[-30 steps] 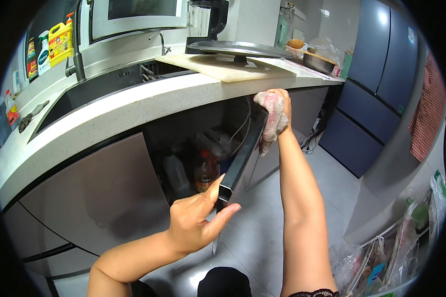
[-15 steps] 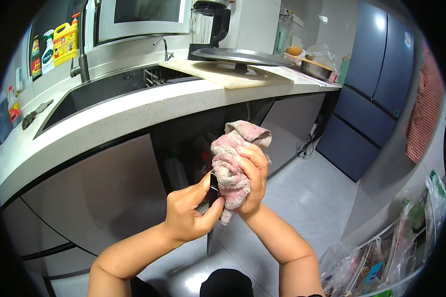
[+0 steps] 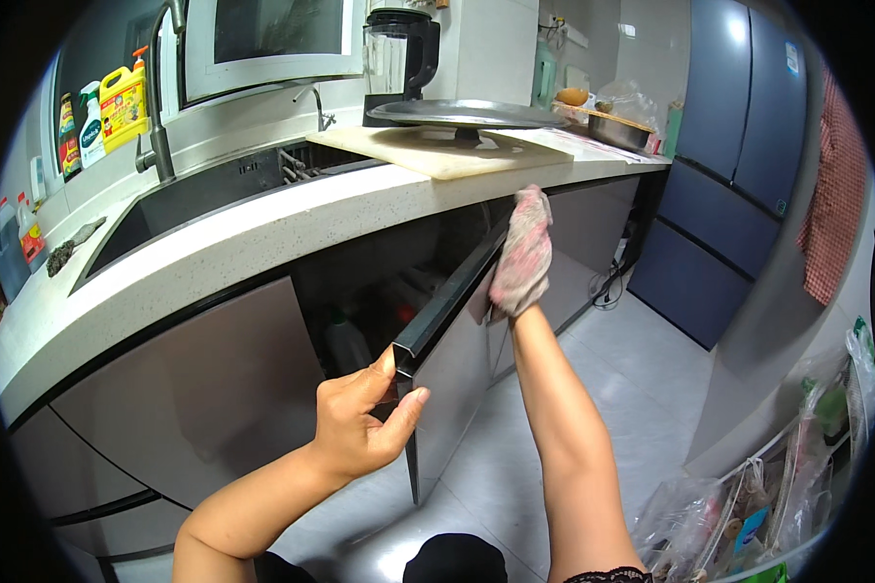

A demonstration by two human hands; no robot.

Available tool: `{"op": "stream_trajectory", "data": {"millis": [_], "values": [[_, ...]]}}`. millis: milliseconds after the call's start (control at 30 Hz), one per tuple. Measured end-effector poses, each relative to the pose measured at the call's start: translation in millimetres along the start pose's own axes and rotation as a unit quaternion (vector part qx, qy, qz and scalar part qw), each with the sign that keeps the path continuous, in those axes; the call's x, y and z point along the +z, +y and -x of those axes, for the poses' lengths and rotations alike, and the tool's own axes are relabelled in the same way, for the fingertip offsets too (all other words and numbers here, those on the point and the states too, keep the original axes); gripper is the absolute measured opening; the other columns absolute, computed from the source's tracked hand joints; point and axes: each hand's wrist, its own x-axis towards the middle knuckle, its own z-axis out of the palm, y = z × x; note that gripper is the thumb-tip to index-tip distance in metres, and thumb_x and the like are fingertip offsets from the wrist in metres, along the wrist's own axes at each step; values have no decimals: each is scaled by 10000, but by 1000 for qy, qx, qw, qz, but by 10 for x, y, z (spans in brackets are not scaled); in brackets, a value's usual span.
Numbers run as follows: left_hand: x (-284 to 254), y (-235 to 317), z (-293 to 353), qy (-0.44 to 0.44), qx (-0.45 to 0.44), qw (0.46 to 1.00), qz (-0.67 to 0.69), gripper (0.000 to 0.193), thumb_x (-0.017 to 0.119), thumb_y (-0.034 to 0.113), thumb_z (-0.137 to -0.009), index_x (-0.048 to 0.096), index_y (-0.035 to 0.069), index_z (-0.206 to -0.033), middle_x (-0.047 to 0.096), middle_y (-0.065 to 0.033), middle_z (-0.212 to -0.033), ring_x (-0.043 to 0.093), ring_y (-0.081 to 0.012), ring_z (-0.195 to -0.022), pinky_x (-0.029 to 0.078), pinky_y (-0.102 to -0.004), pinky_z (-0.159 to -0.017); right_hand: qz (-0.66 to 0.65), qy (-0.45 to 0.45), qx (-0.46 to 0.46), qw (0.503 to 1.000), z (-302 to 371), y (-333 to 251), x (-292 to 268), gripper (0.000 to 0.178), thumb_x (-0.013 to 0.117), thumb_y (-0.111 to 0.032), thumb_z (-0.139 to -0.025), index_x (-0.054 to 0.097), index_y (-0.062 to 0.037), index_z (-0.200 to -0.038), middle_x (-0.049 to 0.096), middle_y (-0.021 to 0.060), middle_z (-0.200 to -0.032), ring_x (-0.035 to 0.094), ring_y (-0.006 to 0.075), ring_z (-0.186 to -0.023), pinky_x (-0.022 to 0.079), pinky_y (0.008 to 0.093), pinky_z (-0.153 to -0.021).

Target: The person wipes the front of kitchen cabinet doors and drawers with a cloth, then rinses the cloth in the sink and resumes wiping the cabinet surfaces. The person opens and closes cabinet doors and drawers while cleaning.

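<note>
An open cabinet door with a dark metal top edge stands out under the counter. At its free corner, my left hand grips the door between thumb and fingers. My right hand reaches forward along the door and holds a pink and white cloth against it, toward the hinge end. That cloth covers the right hand's fingers. Inside the dark cabinet, a bottle shows dimly.
Above runs a white countertop with a sink. A cutting board, a large metal lid and a blender stand on it. Plastic bags hang at lower right, near a blue refrigerator.
My right hand has moved forward and up with the cloth, from beside my left hand to the door's far part. My left hand still grips the door corner, now in plain sight.
</note>
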Motion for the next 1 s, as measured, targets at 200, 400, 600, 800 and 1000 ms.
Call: {"op": "stream_trajectory", "data": {"millis": [200, 400, 600, 800, 1000], "values": [[-13, -94, 14, -2, -21, 1000, -6, 529, 715, 2, -787, 569, -58, -1292, 633, -101, -713, 616, -138, -555, 503, -235, -552, -41, -13, 11, 999, 810, -1206, -387, 558, 540, -164, -935, 350, -54, -1448, 317, 243, -1464, 291, 499, -1348, 241, 542, -1143], [-187, -332, 1, -6, -120, 985, 125, 430, 633, -22, -834, 580, -69, -1258, 692, -54, -910, 623, -60, -770, 505, -219, -687, -185, 56, -23, 981, 1361, -1667, -211, 677, 684, -290, -843, 443, -55, -1430, 335, 316, -1427, 321, 497, -1332, 290, 562, -1096], [-479, -537, -1, -20, -208, 951, 227, 327, 647, 26, -893, 611, -15, -1216, 556, 45, -878, 490, -32, -788, 408, -200, -721, -162, 189, -98, 964, 803, -1535, -344, 542, 753, -208, -757, 598, -17, -1239, 550, 207, -1202, 521, 388, -1109, 434, 480, -948], [-451, -649, 77, -37, -304, 851, 426, 463, 543, 183, -974, 504, 9, -1401, 574, -83, -1296, 547, -160, -1102, 437, -304, -925, -94, 106, -85, 986, 615, -1451, -132, 407, 672, -274, -797, 639, -68, -1146, 519, 219, -1219, 424, 425, -1194, 345, 514, -1029], [-438, -742, 214, 19, -284, 782, 554, 452, 392, 300, -1032, 565, -43, -1270, 633, -163, -1225, 605, -268, -1131, 448, -397, -1020, -135, 149, -120, 972, 1223, -2086, -6, 461, 695, -253, -788, 648, -137, -1231, 477, 181, -1309, 422, 417, -1192, 365, 508, -1024]]}}
